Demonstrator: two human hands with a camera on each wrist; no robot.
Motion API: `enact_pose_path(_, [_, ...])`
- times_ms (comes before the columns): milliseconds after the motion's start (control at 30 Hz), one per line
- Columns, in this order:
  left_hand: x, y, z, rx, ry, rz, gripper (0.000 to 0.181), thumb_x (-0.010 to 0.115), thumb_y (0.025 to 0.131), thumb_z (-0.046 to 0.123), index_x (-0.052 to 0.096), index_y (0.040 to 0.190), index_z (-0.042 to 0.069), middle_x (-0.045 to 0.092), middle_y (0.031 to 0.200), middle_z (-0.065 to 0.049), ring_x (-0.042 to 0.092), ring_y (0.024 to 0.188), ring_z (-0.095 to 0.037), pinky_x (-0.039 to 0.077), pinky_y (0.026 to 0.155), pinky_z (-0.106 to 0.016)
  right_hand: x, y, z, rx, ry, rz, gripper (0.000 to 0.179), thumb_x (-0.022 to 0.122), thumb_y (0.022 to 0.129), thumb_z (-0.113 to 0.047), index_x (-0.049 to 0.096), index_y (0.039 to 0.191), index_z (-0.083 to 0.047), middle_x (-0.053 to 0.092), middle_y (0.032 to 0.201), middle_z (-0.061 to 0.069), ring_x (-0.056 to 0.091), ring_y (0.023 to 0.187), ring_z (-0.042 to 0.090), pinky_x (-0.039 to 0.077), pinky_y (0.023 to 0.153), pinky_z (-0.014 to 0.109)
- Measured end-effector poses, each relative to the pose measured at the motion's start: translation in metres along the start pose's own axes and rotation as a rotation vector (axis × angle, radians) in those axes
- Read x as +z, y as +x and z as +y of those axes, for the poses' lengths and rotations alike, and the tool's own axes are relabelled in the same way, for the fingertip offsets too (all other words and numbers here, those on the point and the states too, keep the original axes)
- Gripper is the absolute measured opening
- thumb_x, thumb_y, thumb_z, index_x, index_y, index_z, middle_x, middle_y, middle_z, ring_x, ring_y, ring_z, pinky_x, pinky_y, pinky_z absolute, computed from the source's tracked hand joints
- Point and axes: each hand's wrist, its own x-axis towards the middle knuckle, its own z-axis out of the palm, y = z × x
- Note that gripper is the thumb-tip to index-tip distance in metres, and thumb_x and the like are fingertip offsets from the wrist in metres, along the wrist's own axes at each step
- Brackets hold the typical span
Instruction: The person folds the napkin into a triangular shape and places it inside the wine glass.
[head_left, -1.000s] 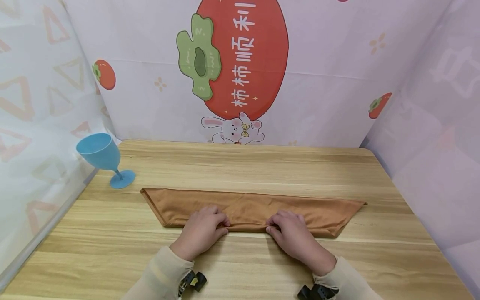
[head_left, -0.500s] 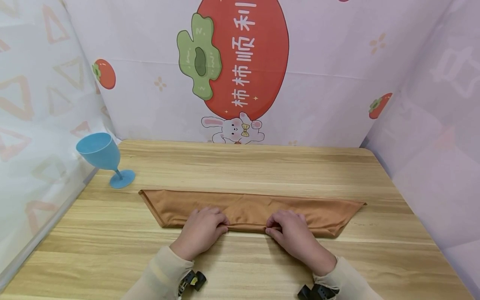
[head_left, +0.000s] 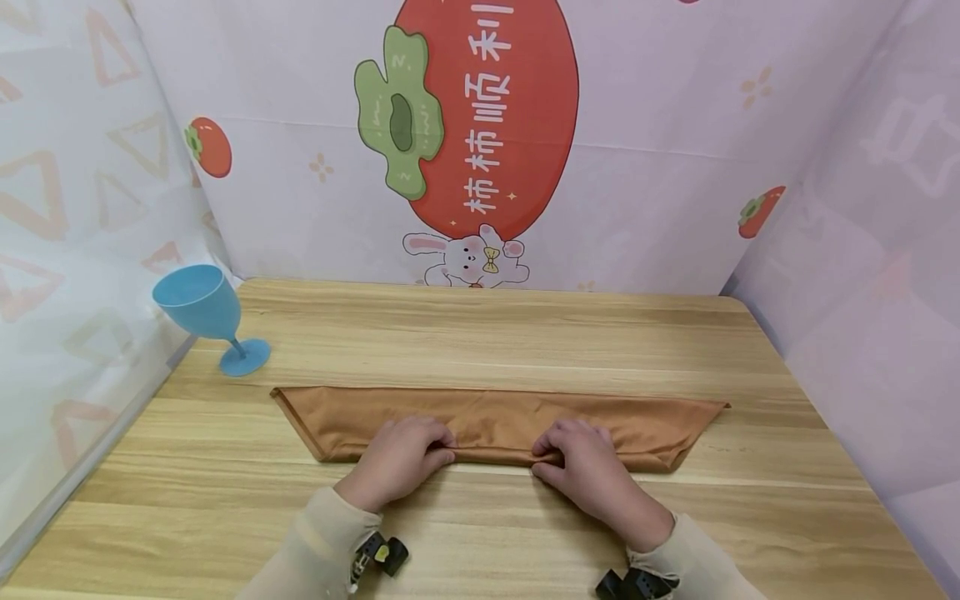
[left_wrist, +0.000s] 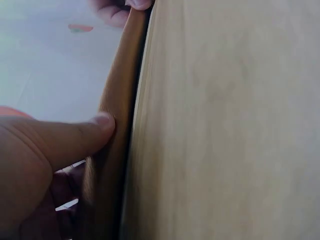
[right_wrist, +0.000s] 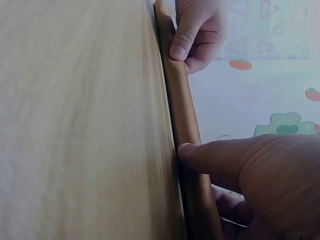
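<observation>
A brown cloth [head_left: 495, 417], folded into a long strip with slanted ends, lies across the middle of the wooden table. My left hand [head_left: 401, 458] pinches its near folded edge left of centre, thumb on the front and fingers over the top. Right of centre, my right hand [head_left: 588, 471] grips the same edge between thumb and curled fingers. Between the hands the edge looks like a rounded roll. In the left wrist view the left thumb [left_wrist: 102, 125] presses the cloth's front, and the right wrist view has the right thumb [right_wrist: 192, 152] against the roll.
A blue plastic goblet [head_left: 201, 308] stands at the table's back left, beyond the cloth's left end. Printed white sheets [head_left: 637, 167] hang behind and at both sides of the table [head_left: 480, 333].
The cloth's left end has shifted slightly left and toward me, with the left hand moving slightly left. The right hand has barely moved and keeps its grip.
</observation>
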Motion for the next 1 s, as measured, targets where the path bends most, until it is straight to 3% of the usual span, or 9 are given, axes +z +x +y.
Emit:
enact_pose_path(167, [-0.0024, -0.0003, -0.0045, 0.005, -0.078, -0.020, 0.008, 0.075, 0.090, 0.025, 0.068, 0.087, 0.026, 0.065, 0.085, 0.016, 0.060, 0.084, -0.010, 0.046, 0.085, -0.047, 0.0001, 0.0000, -0.0002, -0.015, -0.011, -0.002, 0.019, 0.086, 0.079, -0.018, 0.069, 0.079, -0.027, 0.058, 0.083, -0.016, 0.056, 0.090, 0.013, 0.035, 0.084, 0.043])
enact_pose_path(400, [-0.0037, -0.0012, -0.0061, 0.005, -0.142, 0.016, 0.022, 0.079, 0.087, 0.024, 0.057, 0.084, 0.027, 0.055, 0.076, 0.019, 0.051, 0.071, -0.001, 0.040, 0.082, -0.042, 0.0004, -0.0002, 0.0005, -0.052, -0.025, 0.010, 0.016, 0.084, 0.081, -0.018, 0.070, 0.081, -0.026, 0.056, 0.083, -0.016, 0.053, 0.087, 0.011, 0.034, 0.083, 0.040])
enact_pose_path(733, [-0.0038, -0.0002, -0.0068, -0.003, -0.090, 0.014, 0.016, 0.081, 0.085, 0.029, 0.067, 0.079, 0.033, 0.064, 0.085, 0.020, 0.058, 0.083, -0.005, 0.043, 0.083, -0.048, 0.0010, -0.0008, 0.0011, -0.065, -0.009, 0.014, 0.015, 0.083, 0.082, -0.016, 0.071, 0.081, -0.025, 0.055, 0.083, -0.016, 0.054, 0.089, 0.013, 0.036, 0.092, 0.047])
enact_pose_path(1000, [-0.0044, 0.0001, -0.0058, -0.007, -0.065, -0.003, 0.018, 0.086, 0.078, 0.033, 0.069, 0.082, 0.030, 0.067, 0.092, 0.014, 0.063, 0.092, -0.012, 0.045, 0.085, -0.050, 0.0002, -0.0009, 0.0016, -0.076, -0.043, 0.020, 0.013, 0.082, 0.083, -0.018, 0.071, 0.083, -0.025, 0.057, 0.082, -0.019, 0.056, 0.088, 0.012, 0.037, 0.089, 0.046])
